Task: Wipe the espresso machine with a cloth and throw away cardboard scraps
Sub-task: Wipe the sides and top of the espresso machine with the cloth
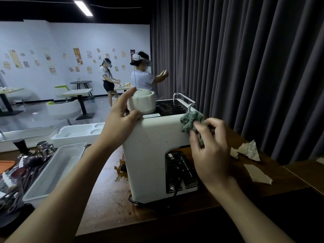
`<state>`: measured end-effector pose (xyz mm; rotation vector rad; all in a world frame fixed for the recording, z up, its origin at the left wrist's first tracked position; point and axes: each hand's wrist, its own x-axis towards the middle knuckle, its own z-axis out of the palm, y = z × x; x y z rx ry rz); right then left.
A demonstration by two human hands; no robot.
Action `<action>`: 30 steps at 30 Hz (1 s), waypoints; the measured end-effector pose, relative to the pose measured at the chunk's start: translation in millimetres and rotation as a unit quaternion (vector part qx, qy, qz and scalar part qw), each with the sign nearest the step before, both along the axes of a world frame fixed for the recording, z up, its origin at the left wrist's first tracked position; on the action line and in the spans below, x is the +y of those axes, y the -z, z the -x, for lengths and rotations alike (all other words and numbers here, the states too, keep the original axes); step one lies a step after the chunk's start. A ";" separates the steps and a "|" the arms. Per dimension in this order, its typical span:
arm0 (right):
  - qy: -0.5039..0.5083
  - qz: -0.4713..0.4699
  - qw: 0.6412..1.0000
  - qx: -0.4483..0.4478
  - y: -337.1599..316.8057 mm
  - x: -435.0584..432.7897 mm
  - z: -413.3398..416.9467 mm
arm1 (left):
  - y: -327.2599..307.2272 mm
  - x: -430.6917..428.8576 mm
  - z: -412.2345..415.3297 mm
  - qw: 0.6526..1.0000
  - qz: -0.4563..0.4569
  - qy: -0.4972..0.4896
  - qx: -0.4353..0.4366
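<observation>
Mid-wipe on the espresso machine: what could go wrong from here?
1. The left hand grips only the round white cap on top; if it is loose, it may turn or lift instead of steadying the espresso machine.
2. The right hand with the cloth works just above the black cable; a snag could tug it.
3. A wide sweep might knock the cardboard scraps off the counter.

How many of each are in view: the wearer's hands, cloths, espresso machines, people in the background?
Espresso machine: 1
Cloth: 1
Hands: 2, left hand gripping the machine's white dome, right hand pinching the cloth
People in the background: 2
Total: 6
</observation>
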<state>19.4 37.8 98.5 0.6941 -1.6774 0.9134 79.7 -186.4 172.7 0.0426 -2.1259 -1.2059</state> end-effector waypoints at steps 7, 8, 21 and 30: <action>-0.037 -0.051 0.998 -0.010 17.6 -9.3 -15.4 | 2.2 -6.2 -1.4 1.000 0.006 0.027 -0.004; -0.044 -0.025 0.998 -0.023 11.7 -9.2 -14.0 | 2.9 -7.2 -2.1 0.999 0.007 0.033 -0.006; -0.029 0.051 0.998 -0.039 0.4 -13.7 -13.3 | 13.3 -16.8 -7.5 0.996 0.010 0.087 -0.002; -0.063 -0.017 0.998 -0.026 4.2 -26.3 -22.2 | 15.0 -19.9 -6.6 0.995 0.023 0.094 -0.002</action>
